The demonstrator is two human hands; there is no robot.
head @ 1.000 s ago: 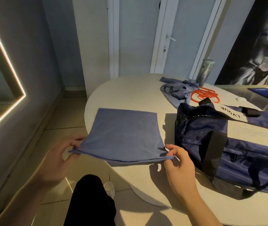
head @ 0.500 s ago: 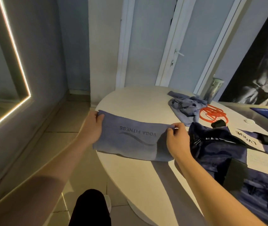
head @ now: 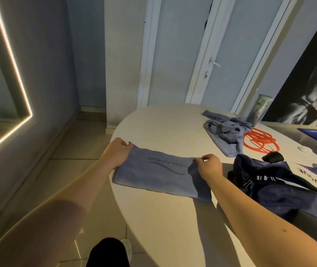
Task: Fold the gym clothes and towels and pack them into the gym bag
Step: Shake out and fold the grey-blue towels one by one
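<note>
Towel (head: 153,180) lies left-right on desk (head: 173,128); left hand (head: 116,153), right hand (head: 209,166) pinch far corners; bag (head: 281,191) nearer right.

Open table (head: 169,128) stretches beyond the towel (head: 153,176); the gym bag (head: 281,193) blocks the right side.

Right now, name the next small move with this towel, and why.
Probably bring the left hand, with its corner, over to the right hand: the towel lies flat, a long strip, both far corners pinched, likely too long for the gym bag.
</note>
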